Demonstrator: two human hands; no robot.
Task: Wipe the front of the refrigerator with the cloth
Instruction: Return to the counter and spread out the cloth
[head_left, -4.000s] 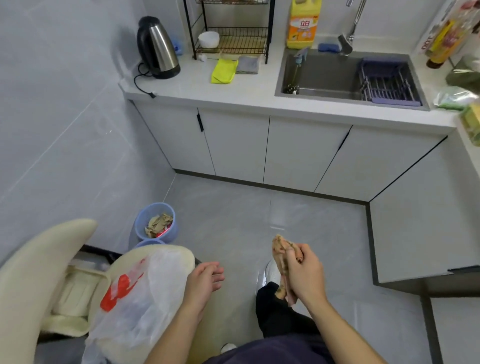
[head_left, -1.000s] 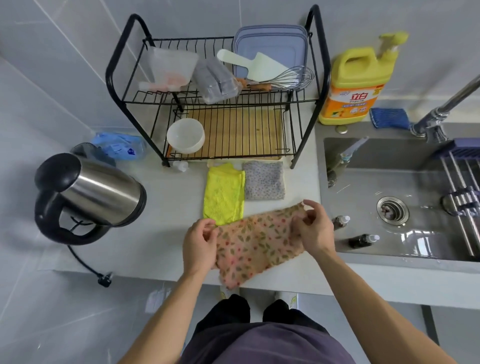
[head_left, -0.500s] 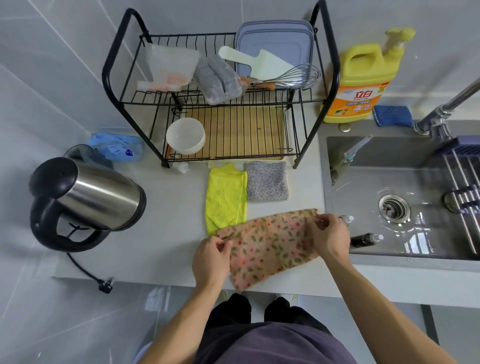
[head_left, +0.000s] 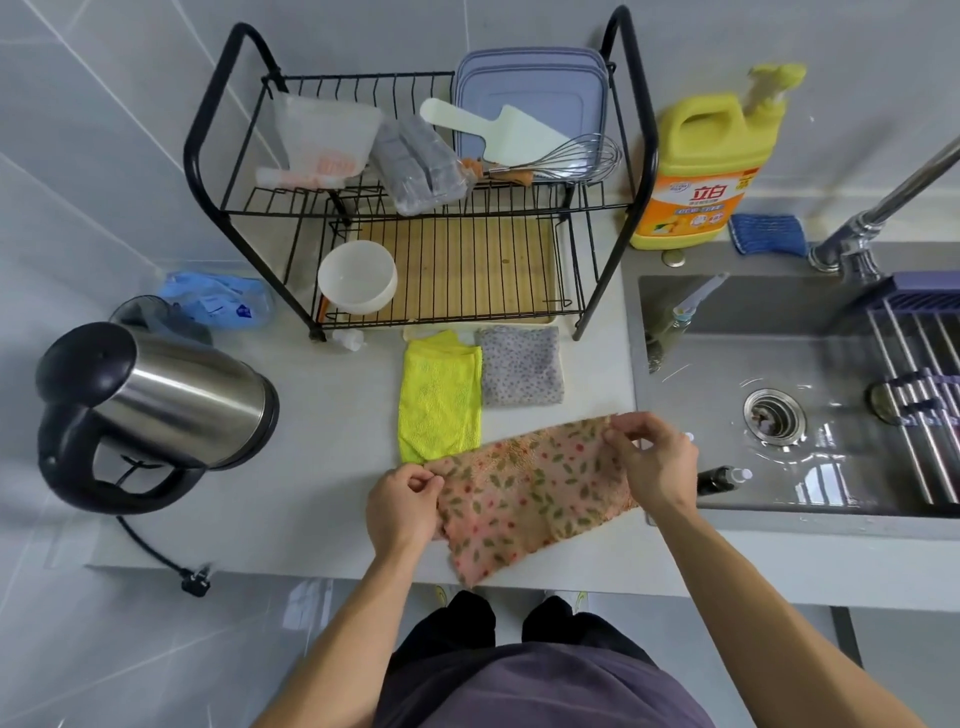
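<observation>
A pink cloth with a leaf and flower print (head_left: 524, 493) is stretched out flat over the grey countertop (head_left: 322, 467), near its front edge. My left hand (head_left: 402, 506) pinches the cloth's left corner. My right hand (head_left: 657, 462) pinches its upper right corner, close to the sink's rim. The refrigerator is not in view.
A yellow cloth (head_left: 441, 395) and a grey dotted cloth (head_left: 522, 371) lie just behind the pink one. A steel kettle (head_left: 150, 410) stands at the left with its cord trailing. Behind are a black dish rack (head_left: 415, 208) and a yellow detergent bottle (head_left: 706, 166). The sink (head_left: 779, 415) is at the right.
Four seconds ago my right hand held the cloth bunched up over the floor. Since then both hands have spread it over the counter, and it has shifted slightly right in the last second.
</observation>
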